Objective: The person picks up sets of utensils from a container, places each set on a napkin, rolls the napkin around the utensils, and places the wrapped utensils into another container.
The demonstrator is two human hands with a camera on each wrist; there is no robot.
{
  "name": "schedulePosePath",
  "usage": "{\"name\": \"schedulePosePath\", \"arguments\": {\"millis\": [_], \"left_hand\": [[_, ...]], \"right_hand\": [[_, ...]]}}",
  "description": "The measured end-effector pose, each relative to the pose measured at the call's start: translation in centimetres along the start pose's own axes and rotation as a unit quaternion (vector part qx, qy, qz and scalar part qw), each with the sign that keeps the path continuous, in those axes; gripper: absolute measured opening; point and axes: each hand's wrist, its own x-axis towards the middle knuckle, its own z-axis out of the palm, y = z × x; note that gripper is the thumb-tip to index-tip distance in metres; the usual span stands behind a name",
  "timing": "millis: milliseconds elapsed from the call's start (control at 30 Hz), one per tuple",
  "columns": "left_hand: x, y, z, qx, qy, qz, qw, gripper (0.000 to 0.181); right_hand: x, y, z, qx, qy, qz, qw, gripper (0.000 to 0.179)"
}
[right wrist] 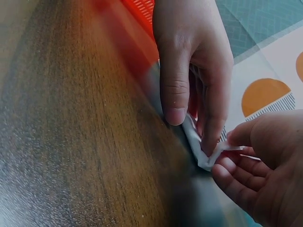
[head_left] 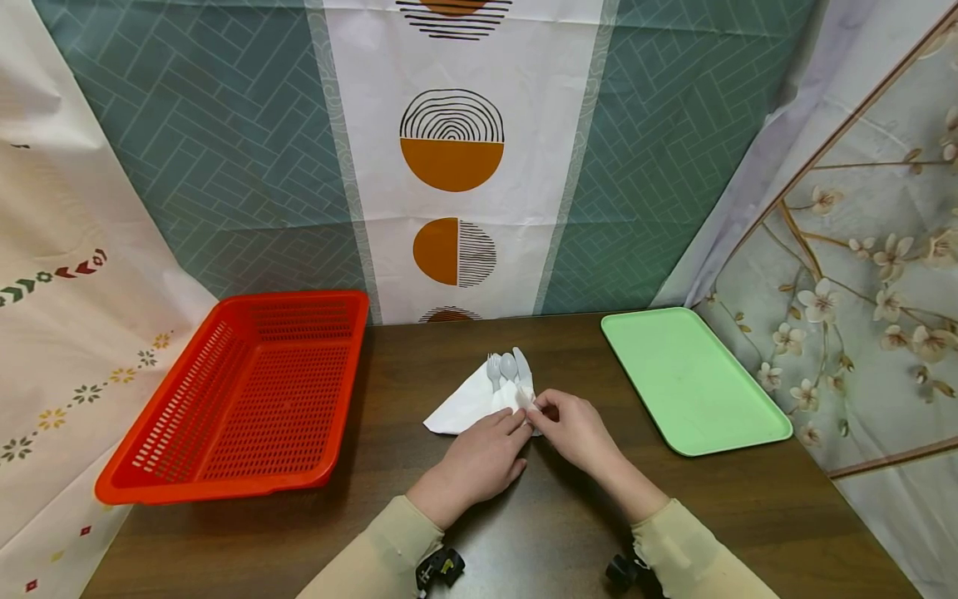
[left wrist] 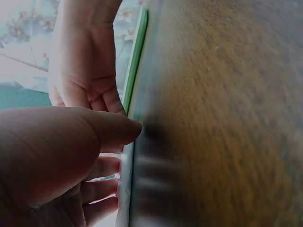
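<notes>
A white paper napkin [head_left: 458, 405] lies on the table with a light grey plastic fork [head_left: 494, 371], spoon [head_left: 509, 367] and knife [head_left: 522, 367] side by side on it. Their heads stick out at the far end, while folded napkin covers the handles. My left hand [head_left: 482, 456] rests its fingertips on the near part of the napkin, fingers fairly straight. From the right, my right hand [head_left: 575, 427] pinches a raised flap of the napkin [right wrist: 215, 155] between thumb and fingers, close to the left fingertips, as the right wrist view shows.
A red perforated plastic basket [head_left: 329, 433] stands on the left of the brown wooden table [head_left: 539, 532]. On the right lies a light green tray [head_left: 696, 378]. Patterned cloths [head_left: 247, 150] hang behind and at both sides.
</notes>
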Motion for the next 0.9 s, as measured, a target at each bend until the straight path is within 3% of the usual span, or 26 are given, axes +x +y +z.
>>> {"name": "schedulePosePath", "arguments": {"millis": [467,900], "left_hand": [[0.00,-0.14,0.02,-0.003,0.005,0.005,1.0000,0.055],[0.28,-0.98,0.05,-0.076,0.024,-0.007,0.9968,0.051]], "right_hand": [[0.08,0.01,0.20,-0.014,-0.002,-0.005,0.9999,0.009],[0.19,-0.20,0.31,-0.030,-0.013,-0.007,0.9995,0.009]]}}
